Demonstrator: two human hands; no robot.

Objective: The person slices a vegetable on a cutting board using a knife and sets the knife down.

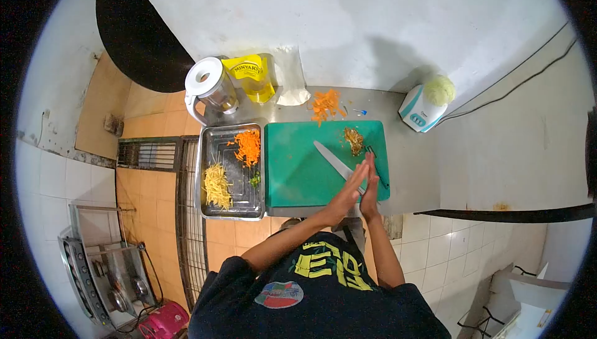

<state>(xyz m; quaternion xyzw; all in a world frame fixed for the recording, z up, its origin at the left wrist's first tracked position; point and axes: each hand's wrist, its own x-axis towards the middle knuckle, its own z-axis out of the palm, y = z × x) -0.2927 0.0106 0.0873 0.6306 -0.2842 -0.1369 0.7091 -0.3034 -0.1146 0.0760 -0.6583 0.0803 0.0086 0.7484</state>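
Observation:
My left hand (pixel 346 196) and my right hand (pixel 369 193) are raised over the right part of a green cutting board (pixel 292 165). Their palms face each other, close together or touching, with the fingers stretched out and nothing visible between them. A knife (pixel 333 159) lies slantwise on the board; its handle end is hidden by my hands. Beyond my fingertips sits a small pile of finely chopped brown bits (pixel 354 142). A thin dark item (pixel 370 150) by the right fingertips is too small to name.
Left of the board, a metal tray (pixel 233 212) holds shredded carrot (pixel 247 147), pale yellow strips (pixel 217 186) and green pieces (pixel 255 179). Behind stand a blender jug (pixel 208 84), a yellow pouch (pixel 251 78) and orange peelings (pixel 325 104). A cabbage (pixel 439 90) rests on a blender base (pixel 420 110).

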